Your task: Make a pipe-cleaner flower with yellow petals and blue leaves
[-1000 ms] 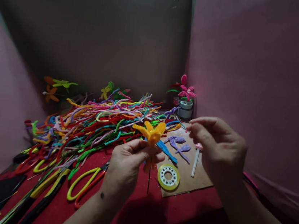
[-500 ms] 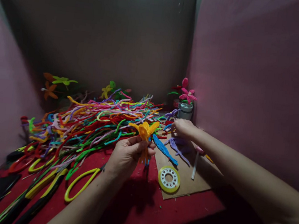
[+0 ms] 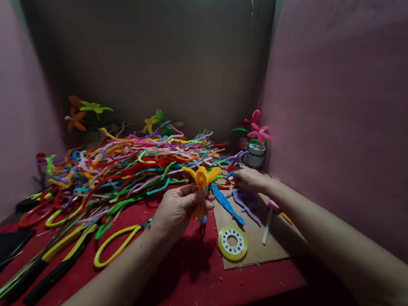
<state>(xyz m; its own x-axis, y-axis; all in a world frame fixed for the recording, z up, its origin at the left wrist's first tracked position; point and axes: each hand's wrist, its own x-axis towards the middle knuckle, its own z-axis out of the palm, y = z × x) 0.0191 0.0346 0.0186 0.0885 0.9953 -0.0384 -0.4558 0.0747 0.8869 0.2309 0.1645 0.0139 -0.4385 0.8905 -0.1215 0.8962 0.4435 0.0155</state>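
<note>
My left hand [image 3: 182,207] is closed round the base of an orange-yellow pipe-cleaner flower [image 3: 201,178], its petals spread above my thumb and its stems hanging below. My right hand [image 3: 251,179] reaches over the back of a cardboard sheet [image 3: 277,249], beside small blue and red fuzzy pieces. Its fingers are curled down together; what they hold, if anything, is hidden. Between the hands lies a blue pipe-cleaner piece [image 3: 228,204]. Purple pipe-cleaner pieces [image 3: 247,205] rest just below my right hand. A yellow tape roll [image 3: 232,243] lies flat near the cardboard's front edge.
A big heap of coloured pipe cleaners [image 3: 144,158] covers the left and back of the red table [image 3: 188,280]. Yellow-handled scissors [image 3: 116,246] and pliers [image 3: 65,250] lie front left. A pink flower in a grey pot [image 3: 255,155] stands by the right wall. A pink-tipped white stick [image 3: 267,225] lies on the cardboard.
The view has shifted slightly, so most things sit a little farther right. My right hand has dipped slightly toward the cardboard, its fingers more tucked. The left hand still grips the flower.
</note>
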